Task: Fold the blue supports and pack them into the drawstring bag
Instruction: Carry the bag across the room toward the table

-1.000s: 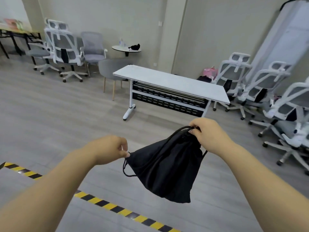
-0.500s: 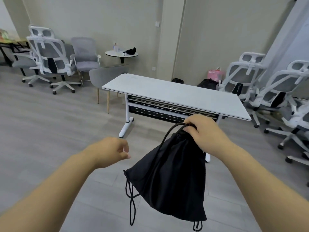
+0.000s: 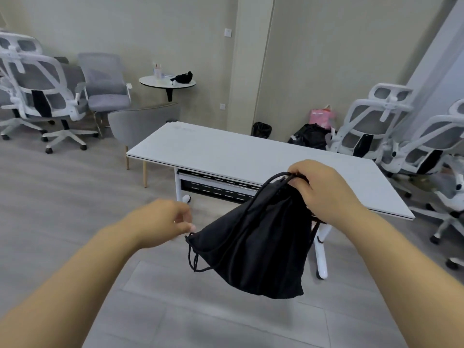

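White mesh office chairs (image 3: 47, 96) stand at the far left on the grey plank floor (image 3: 62, 202). The left hand (image 3: 160, 223) is loosely curled, fingertips just beside the bag's lower corner, holding nothing. The black drawstring bag (image 3: 253, 244), soft and creased, hangs in the air before the bare white counter (image 3: 241, 151), gripped at its gathered top by the right hand (image 3: 324, 189). More chairs (image 3: 376, 126) crowd the right wall.

A white table (image 3: 251, 151) stands on grey floor (image 3: 62, 197), office chairs (image 3: 42, 96) along the walls.
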{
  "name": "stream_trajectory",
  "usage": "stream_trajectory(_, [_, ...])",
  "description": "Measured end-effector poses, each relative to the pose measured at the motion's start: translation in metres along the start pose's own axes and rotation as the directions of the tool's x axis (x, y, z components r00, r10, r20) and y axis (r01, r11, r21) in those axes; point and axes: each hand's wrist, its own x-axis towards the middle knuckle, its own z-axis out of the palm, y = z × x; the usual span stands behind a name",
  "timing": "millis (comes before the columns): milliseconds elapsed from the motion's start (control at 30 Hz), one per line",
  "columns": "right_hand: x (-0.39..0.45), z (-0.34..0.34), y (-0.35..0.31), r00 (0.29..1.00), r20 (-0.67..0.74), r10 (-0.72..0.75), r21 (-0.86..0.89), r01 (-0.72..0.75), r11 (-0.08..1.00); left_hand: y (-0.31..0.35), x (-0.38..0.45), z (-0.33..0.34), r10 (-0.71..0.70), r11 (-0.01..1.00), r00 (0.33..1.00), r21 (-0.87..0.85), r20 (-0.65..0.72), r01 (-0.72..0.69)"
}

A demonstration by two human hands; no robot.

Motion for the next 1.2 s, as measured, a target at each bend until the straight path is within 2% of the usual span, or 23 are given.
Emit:
stream_trajectory(200, [0.113,0.027,0.021,0.994,-0.105,0.030,0.005,-0.030,1.000,-0.032,0.125,-0.054,0.084,0.995,0.996,0.057,-0.014,-0.083])
stream_trajectory(467, [0.248,0.055,0.052,0.987,-0.159,-0.008,0.019,0.011,1.000,-0.057,0.262,-0.103,0.123,0.989,0.992,0.090,-0.008,-0.122])
stream_trajectory(833, [0.477,0.126,0.146,0.997,-0.078,-0.024,0.039,0.027,0.999,-0.062,0.458,-0.143,0.039,0.997,0.999,0.061,-0.017,-0.038])
stream_trajectory(933, [0.535,0.137,0.169,0.994,-0.107,-0.037,0.039,0.041,0.998,-0.062,0.505,-0.161,0.015,0.999,0.999,0.046,-0.045,-0.013])
stream_trajectory(1100, [0.604,0.154,0.190,0.969,-0.244,-0.033,0.085,0.055,0.995,-0.068,0.562,-0.177,-0.004,1.000,0.996,0.012,-0.086,0.005])
stream_trajectory(1200, [0.613,0.179,0.197,0.968,-0.226,-0.107,0.086,0.130,0.988,-0.074,0.584,-0.176,-0.004,1.000,0.998,-0.001,-0.066,0.004])
